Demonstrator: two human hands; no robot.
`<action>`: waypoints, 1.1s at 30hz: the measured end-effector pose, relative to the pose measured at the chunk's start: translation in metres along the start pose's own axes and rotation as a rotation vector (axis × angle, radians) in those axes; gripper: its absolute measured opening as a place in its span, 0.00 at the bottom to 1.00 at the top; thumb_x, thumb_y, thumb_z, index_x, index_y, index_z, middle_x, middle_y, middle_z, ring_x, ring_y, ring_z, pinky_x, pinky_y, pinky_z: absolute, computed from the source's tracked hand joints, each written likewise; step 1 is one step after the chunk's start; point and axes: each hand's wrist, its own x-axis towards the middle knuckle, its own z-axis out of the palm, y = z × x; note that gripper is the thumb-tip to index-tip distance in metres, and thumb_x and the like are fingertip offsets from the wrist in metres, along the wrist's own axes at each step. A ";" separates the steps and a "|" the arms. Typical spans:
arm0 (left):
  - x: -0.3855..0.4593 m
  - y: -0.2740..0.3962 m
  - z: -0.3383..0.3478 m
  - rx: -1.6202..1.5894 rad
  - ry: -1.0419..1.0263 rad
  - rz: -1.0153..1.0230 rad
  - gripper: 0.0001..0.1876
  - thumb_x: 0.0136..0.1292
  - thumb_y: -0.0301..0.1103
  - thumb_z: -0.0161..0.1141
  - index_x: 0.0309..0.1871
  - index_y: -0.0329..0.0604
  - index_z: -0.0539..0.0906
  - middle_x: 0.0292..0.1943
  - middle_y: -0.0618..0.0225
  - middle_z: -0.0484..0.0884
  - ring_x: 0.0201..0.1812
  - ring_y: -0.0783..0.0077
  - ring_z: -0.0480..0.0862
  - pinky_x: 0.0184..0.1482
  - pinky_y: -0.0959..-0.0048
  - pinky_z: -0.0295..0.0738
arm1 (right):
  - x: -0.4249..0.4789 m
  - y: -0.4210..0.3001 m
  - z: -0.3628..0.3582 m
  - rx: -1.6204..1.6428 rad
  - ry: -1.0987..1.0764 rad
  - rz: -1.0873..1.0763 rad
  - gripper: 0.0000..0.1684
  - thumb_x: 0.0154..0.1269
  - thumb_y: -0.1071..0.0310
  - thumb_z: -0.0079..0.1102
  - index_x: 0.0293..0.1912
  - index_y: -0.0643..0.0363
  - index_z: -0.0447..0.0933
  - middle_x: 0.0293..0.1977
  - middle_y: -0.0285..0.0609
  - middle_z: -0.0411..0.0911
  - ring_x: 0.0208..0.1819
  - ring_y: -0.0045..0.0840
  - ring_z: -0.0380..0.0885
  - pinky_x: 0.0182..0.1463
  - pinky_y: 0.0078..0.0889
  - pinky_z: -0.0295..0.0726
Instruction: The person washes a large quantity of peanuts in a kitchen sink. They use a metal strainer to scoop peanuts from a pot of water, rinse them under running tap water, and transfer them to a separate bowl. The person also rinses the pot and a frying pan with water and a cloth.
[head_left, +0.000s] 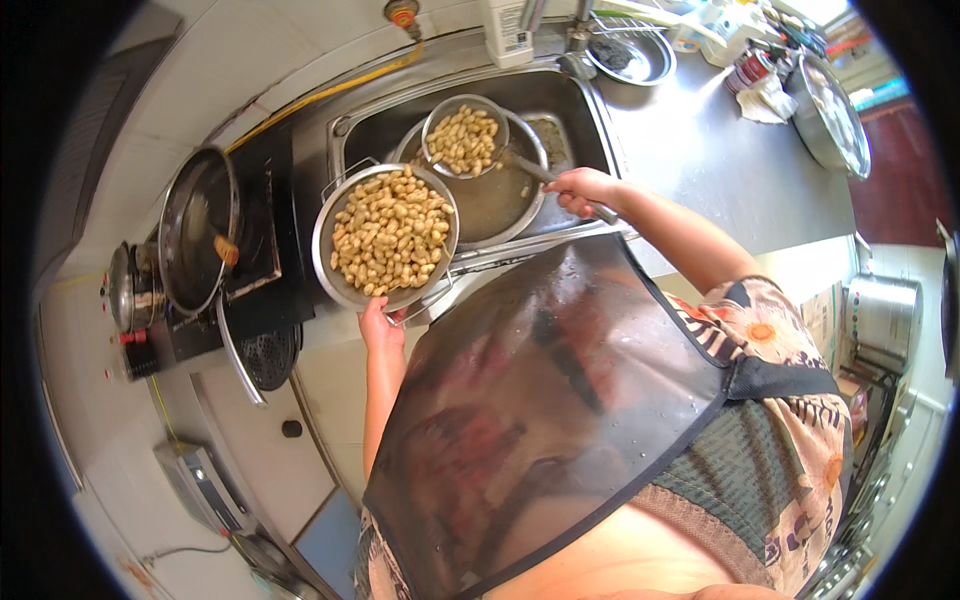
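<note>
My right hand grips the metal handle of a strainer ladle, whose round bowl holds unshelled peanuts. The ladle bowl is over a wide metal basin of murky water in the sink. To its left, a metal pot with wire handles is heaped with more unshelled peanuts. My left hand holds the near rim of this pot, beside its lower wire handle; the fingers under the rim are partly hidden. The pot overlaps the left edge of the basin.
The sink surrounds the basin. At left, a frying pan with a long handle rests over the black stove, near a small pot. A metal bowl with a scouring pad and a large metal basin are at right.
</note>
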 end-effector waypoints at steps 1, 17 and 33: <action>0.009 -0.005 -0.008 -0.023 -0.011 -0.018 0.18 0.51 0.23 0.53 0.48 0.38 0.71 0.41 0.61 0.77 0.35 0.62 0.81 0.28 0.67 0.81 | -0.008 -0.001 0.005 -0.004 0.021 -0.020 0.13 0.65 0.65 0.49 0.47 0.59 0.72 0.16 0.27 0.60 0.11 0.09 0.54 0.11 0.15 0.54; 0.032 -0.005 -0.008 -0.020 -0.132 -0.058 0.29 0.50 0.20 0.48 0.58 0.52 0.63 0.52 0.61 0.71 0.44 0.59 0.80 0.29 0.62 0.85 | -0.058 -0.020 0.111 -0.464 -0.121 -0.186 0.29 0.66 0.62 0.49 0.64 0.57 0.59 0.19 0.26 0.60 0.17 0.10 0.58 0.20 0.15 0.61; 0.013 0.002 0.012 0.005 -0.058 -0.008 0.23 0.50 0.22 0.51 0.53 0.45 0.68 0.45 0.61 0.75 0.40 0.61 0.80 0.28 0.65 0.82 | -0.047 -0.008 0.095 -1.117 0.218 -0.863 0.28 0.60 0.67 0.52 0.61 0.56 0.60 0.40 0.56 0.77 0.39 0.48 0.78 0.44 0.44 0.77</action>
